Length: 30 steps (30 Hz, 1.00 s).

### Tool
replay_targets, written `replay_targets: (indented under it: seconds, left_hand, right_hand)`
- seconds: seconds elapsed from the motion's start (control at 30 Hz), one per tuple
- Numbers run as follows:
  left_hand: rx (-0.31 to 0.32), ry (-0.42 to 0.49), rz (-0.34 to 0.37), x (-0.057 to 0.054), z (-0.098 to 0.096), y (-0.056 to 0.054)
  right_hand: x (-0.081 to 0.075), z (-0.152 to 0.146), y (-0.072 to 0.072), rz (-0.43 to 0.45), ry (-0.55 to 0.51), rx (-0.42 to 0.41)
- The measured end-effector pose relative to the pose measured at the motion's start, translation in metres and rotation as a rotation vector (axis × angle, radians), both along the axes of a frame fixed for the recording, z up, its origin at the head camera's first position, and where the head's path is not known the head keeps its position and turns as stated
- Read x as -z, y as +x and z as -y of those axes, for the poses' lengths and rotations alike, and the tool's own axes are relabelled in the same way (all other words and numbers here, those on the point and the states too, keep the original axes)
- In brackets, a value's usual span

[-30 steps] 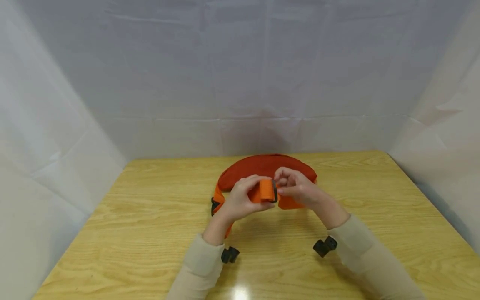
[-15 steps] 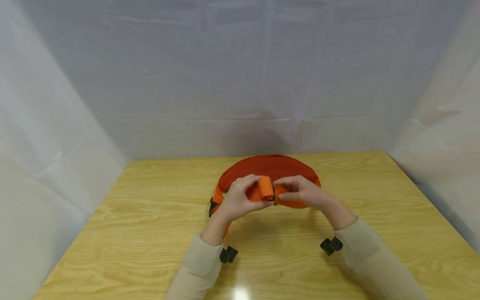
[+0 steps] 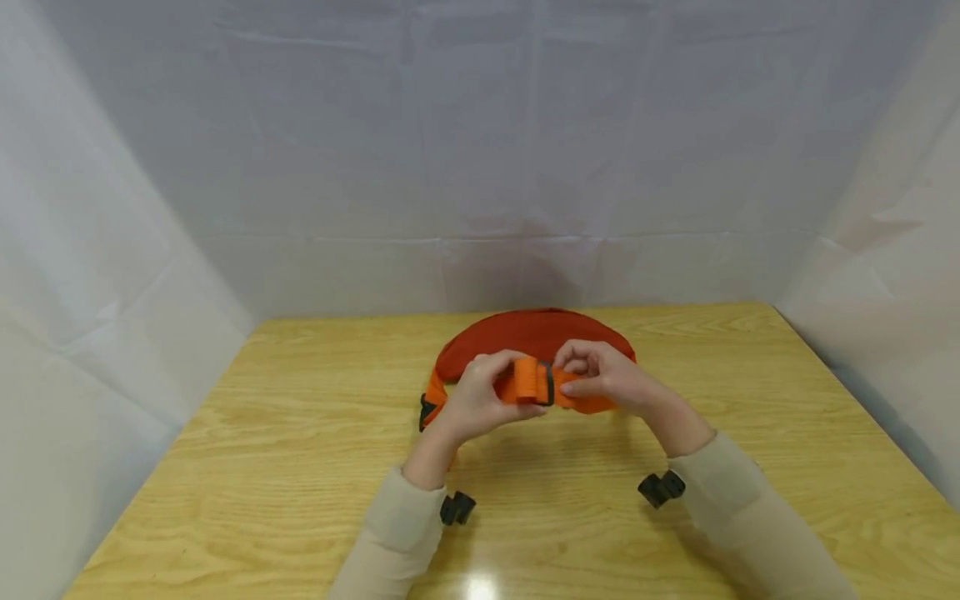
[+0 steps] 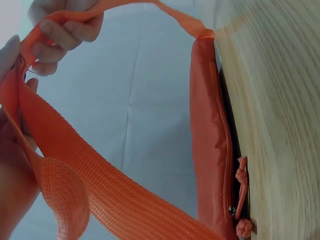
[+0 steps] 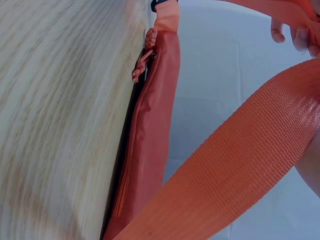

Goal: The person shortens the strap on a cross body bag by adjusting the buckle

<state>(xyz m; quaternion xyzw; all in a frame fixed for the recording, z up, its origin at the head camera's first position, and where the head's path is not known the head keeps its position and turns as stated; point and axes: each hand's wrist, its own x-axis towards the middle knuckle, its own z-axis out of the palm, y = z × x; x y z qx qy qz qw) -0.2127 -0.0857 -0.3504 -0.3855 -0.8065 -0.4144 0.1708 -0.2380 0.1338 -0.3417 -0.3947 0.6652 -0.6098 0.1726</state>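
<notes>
A red waist pack [image 3: 525,333] lies at the back of the table, its orange webbing strap [image 4: 75,135] raised in front of it. Near the strap's middle is a dark slide adjuster [image 3: 550,383], with a loop of webbing on its left. My left hand [image 3: 480,396] holds that loop between thumb and fingers. Just right of the adjuster, my right hand [image 3: 611,379] pinches the strap between thumb and curled fingers. In the left wrist view, a corded zipper pull [image 4: 241,175] hangs from the pack. The adjuster is mostly hidden by fingers there.
A black buckle [image 3: 427,411] sits on the strap left of my left wrist. The wooden table [image 3: 300,500] ends at a white sheet [image 3: 360,275] behind the pack, and more sheeting hangs at both sides. Small black camera mounts [image 3: 662,490] stick out from both cuffs.
My right hand has shifted slightly right and changed its hold on the strap beside the adjuster. The adjuster has turned to face upward more. My left hand stays nearly in place.
</notes>
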Motion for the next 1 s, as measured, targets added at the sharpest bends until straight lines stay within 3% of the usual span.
replay_targets:
  seconds: [0.3,0.47,0.77,1.0]
  left_hand:
    - [-0.002,0.016,-0.079,0.001,-0.002,-0.002]
    - [-0.008,0.019,-0.111,0.001,0.001,-0.004]
    - [0.022,0.021,-0.093,0.001,0.002,-0.005]
    - [0.026,0.019,-0.059,0.002,0.0,-0.004]
  right_hand:
    - [0.003,-0.001,-0.004,-0.05,-0.066,-0.052]
    - [0.005,-0.01,-0.005,-0.02,-0.028,-0.093]
    - [0.004,-0.01,-0.002,0.007,0.012,0.024]
    - [0.004,-0.007,-0.003,0.014,0.028,0.062]
